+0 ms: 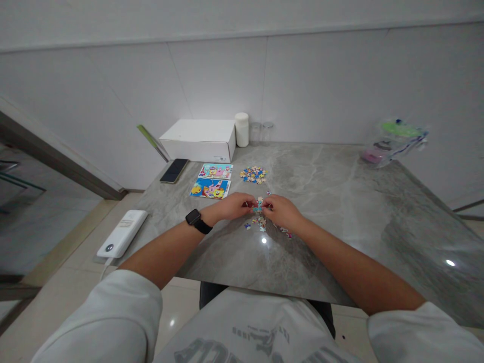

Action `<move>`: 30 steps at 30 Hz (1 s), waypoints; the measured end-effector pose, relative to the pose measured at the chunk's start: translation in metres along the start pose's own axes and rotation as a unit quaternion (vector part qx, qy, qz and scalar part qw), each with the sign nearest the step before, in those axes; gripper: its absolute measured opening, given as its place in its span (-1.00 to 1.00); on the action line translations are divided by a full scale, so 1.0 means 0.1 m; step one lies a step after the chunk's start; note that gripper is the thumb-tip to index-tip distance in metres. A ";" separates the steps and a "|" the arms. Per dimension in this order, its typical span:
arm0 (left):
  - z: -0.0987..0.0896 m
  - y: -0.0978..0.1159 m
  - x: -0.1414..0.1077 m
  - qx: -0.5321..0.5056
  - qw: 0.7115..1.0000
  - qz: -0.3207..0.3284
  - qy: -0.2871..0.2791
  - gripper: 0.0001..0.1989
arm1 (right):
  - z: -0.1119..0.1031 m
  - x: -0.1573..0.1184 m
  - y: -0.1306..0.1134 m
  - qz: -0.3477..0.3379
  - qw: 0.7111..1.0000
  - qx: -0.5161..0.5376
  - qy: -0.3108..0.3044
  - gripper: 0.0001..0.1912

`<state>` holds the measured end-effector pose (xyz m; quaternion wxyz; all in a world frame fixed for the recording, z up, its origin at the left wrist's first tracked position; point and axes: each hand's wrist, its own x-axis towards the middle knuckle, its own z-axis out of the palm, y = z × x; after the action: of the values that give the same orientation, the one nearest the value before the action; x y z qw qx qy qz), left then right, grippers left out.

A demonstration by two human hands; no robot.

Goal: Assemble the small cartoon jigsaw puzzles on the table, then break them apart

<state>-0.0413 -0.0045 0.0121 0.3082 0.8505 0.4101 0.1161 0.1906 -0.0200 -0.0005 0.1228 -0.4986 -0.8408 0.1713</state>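
My left hand [239,205], below a black wristwatch, and my right hand [282,209] face each other above the middle of the table. Both have fingertips pinched on small light-blue jigsaw puzzle pieces [257,208] between them. Whether these are joined I cannot tell. Loose jigsaw pieces [261,223] lie just in front of and under the hands, some partly hidden by my right hand. Farther back sits a heap of blue and yellow jigsaw pieces [253,175]. Left of it lie two cartoon picture cards, a pink and light-blue one [215,171] and a deep-blue one [210,188].
A white box [200,140], a white bottle [242,130] and two clear glasses [261,133] stand against the wall. A phone [174,171] lies at the left, a white power bank [123,234] at the left edge. A plastic bag [395,142] sits back right on the grey table [333,181].
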 end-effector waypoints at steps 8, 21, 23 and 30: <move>0.11 -0.07 0.05 0.015 0.998 -0.055 0.038 -0.85 | 0.00 -0.02 0.00 0.020 1.000 0.001 -0.018 -0.85; 0.20 -0.03 0.12 -0.047 0.982 -0.163 0.085 -0.84 | 0.05 -0.05 -0.04 -0.025 0.998 -0.043 0.042 -0.79; 0.20 -0.02 0.13 -0.067 0.979 -0.171 0.093 -0.85 | 0.04 -0.04 -0.04 -0.050 0.996 -0.059 0.034 -0.79; 0.26 -0.03 0.15 -0.146 0.964 -0.206 0.084 -0.86 | 0.02 -0.09 -0.10 -0.069 0.989 -0.118 0.049 -0.75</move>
<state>-0.0215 -0.0026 -0.0105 0.4112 0.6805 0.5793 0.1797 0.1864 -0.0330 0.0016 0.1155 -0.4580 -0.8806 0.0370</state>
